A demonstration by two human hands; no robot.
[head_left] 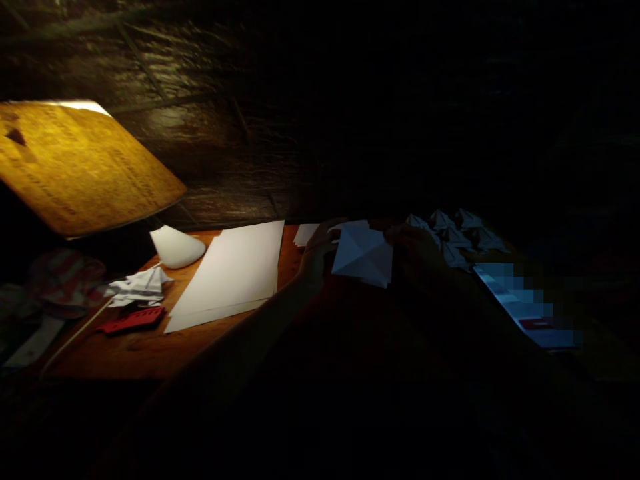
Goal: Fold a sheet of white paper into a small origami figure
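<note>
A square sheet of paper (363,255) with crossing diagonal creases is held up above the table, slightly tilted. My left hand (320,245) grips its upper left edge, fingers partly in shadow. At the upper right corner, my right hand (413,240) is closed on the same sheet; its fingers are very dark. Behind the square and near my left hand lie more small paper sheets (304,235). Several folded paper figures (453,237) stand just beyond my right hand.
Left on the wooden table (110,357) lies a stack of large white sheets (235,273). Nearby are a white rounded object (177,248), a crumpled folded paper (143,287) and a red object (133,321). A lit yellow-brown panel (90,167) hangs upper left. A bluish lit flat object (510,300) lies right.
</note>
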